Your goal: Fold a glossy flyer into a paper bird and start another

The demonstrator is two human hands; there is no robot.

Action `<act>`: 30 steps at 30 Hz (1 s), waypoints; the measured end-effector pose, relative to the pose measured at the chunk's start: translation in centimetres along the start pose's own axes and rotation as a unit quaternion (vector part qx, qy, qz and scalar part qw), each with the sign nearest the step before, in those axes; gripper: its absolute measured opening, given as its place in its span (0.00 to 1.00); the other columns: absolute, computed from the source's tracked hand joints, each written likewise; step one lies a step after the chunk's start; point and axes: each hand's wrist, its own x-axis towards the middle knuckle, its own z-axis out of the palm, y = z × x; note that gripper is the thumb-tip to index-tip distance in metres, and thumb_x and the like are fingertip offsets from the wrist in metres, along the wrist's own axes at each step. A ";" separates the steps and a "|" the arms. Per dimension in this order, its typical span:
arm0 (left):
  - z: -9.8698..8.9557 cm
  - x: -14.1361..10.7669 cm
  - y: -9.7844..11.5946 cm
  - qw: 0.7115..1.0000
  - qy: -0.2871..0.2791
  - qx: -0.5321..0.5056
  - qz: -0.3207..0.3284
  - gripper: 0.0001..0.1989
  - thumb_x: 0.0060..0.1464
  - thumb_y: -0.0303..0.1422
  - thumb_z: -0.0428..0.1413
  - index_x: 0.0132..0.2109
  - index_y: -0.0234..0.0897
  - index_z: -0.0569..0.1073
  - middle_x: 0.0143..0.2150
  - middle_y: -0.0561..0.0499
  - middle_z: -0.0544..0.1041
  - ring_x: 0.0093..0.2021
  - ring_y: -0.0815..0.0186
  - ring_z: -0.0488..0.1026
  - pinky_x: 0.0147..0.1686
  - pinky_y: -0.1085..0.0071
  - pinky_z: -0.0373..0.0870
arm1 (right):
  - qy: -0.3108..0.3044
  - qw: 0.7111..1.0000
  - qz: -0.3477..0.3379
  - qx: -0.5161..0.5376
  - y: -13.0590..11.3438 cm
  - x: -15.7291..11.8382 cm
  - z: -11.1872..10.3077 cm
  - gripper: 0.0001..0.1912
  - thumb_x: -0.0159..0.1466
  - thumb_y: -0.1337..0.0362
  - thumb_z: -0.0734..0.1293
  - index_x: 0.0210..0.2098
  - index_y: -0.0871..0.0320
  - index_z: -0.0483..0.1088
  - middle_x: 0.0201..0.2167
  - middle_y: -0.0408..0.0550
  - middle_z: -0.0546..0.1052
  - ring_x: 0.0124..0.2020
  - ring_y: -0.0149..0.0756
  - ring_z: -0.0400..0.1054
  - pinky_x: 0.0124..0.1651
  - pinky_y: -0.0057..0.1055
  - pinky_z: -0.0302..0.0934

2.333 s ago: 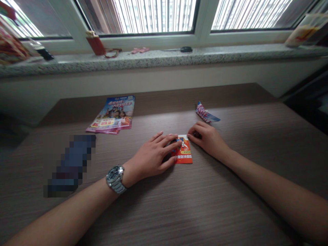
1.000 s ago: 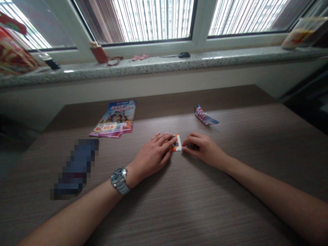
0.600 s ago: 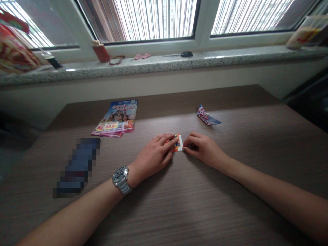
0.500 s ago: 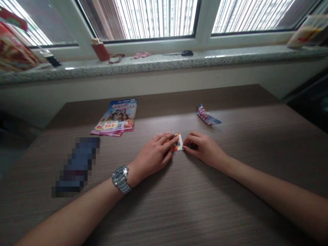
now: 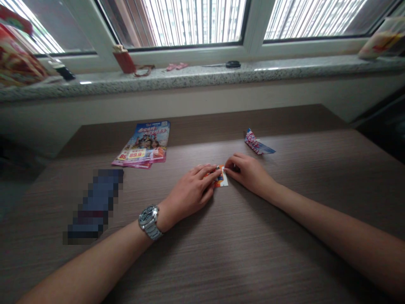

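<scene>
A small folded paper [image 5: 222, 180], orange with a white right-hand part, lies on the table between my hands. My left hand [image 5: 193, 185], with a metal watch [image 5: 149, 220] on its wrist, rests flat over the left part of the paper and hides it, fingers stretched out. Thumb and forefinger of my right hand [image 5: 248, 172] come together at the paper's upper right corner in a pinch. Behind my right hand stands a folded paper piece [image 5: 255, 143] in blue with red and white speckles, one pointed end raised.
Printed flyers [image 5: 147, 141] lie stacked at the back left of the brown table [image 5: 202, 261]. A dark pixelated oblong [image 5: 95, 207] is nearer on the left. Along the stone windowsill [image 5: 196, 81] are scissors [image 5: 232, 64], a red case [image 5: 124, 61] and pink bits [image 5: 176, 66].
My right hand has slid from the lower right edge of the folded paper up to its upper right corner. My left hand stays in place.
</scene>
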 end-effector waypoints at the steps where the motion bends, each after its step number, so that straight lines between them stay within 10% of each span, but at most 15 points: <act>1: 0.0 0.0 0.0 1.000 0.001 0.000 0.000 0.24 0.69 0.32 0.49 0.70 0.43 0.63 0.69 0.45 0.66 0.69 0.56 0.63 0.69 0.51 0.60 | 0.003 1.000 0.001 -0.003 0.1 0.2 0.0 0.05 0.67 0.67 0.69 0.33 0.57 0.72 0.33 0.46 0.73 0.33 0.35 0.68 0.37 0.31 0.61; 30: -0.1 -0.1 -0.2 0.999 -0.016 0.026 0.009 0.27 0.67 0.30 0.51 0.71 0.43 0.61 0.70 0.45 0.65 0.71 0.57 0.61 0.73 0.49 0.51 | -0.002 0.999 -0.039 0.004 -0.2 -0.8 -1.0 0.09 0.70 0.64 0.66 0.48 0.56 0.75 0.42 0.51 0.75 0.38 0.38 0.72 0.43 0.35 0.67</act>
